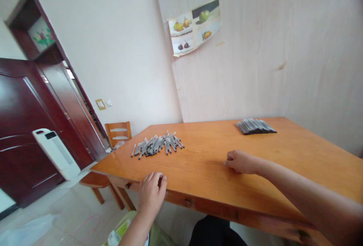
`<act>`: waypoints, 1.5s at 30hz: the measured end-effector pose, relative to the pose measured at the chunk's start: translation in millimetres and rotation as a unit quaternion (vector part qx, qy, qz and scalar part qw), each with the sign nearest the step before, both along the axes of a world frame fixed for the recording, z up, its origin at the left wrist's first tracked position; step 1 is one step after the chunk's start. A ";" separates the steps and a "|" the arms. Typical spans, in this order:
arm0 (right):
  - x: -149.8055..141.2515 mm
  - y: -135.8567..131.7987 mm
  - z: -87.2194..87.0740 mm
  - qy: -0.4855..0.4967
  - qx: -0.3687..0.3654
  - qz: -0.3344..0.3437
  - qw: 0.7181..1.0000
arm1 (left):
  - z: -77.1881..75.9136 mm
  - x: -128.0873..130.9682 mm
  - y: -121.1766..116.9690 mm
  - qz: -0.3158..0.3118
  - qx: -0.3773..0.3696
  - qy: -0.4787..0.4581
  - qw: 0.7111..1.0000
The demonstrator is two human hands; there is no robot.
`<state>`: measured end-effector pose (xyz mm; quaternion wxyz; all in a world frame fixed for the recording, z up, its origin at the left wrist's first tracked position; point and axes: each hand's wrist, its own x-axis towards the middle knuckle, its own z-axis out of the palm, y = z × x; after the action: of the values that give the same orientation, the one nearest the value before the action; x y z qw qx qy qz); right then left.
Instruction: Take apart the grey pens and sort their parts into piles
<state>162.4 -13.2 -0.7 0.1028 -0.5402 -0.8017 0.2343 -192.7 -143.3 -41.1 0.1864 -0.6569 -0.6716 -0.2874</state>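
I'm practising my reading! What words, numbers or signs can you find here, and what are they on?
None that I can read.
Loose pens and lined-up pens: any print is too small.
White appliance, dark panel: too blurred.
Fruit pictures: no words visible.
Green item, lower down: too blurred.

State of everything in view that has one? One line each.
Left pens: loosely heaped
Right pens: lined up side by side
Left hand: loosely bent
Right hand: curled; can't tell if holding anything
Door: open
Drawers: shut
Wall picture: taped up
White appliance: power unclear
Chair: upright
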 end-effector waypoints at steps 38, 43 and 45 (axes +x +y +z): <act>-26.4 48.1 -25.5 0.098 0.145 -0.061 0.983 | 20.1 48.3 225.9 0.176 -0.046 0.011 0.983; -27.0 48.1 -25.0 0.102 0.144 -0.062 0.982 | 19.6 44.0 227.0 0.173 -0.038 0.014 0.984; -27.0 47.8 -24.4 0.105 0.144 -0.063 0.982 | 21.2 42.5 225.8 0.168 -0.042 0.007 0.985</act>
<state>135.4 34.6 -25.1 0.2778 -0.5413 -0.7763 0.1652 -150.2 82.5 -19.9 0.2090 -0.5437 -0.7828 -0.2191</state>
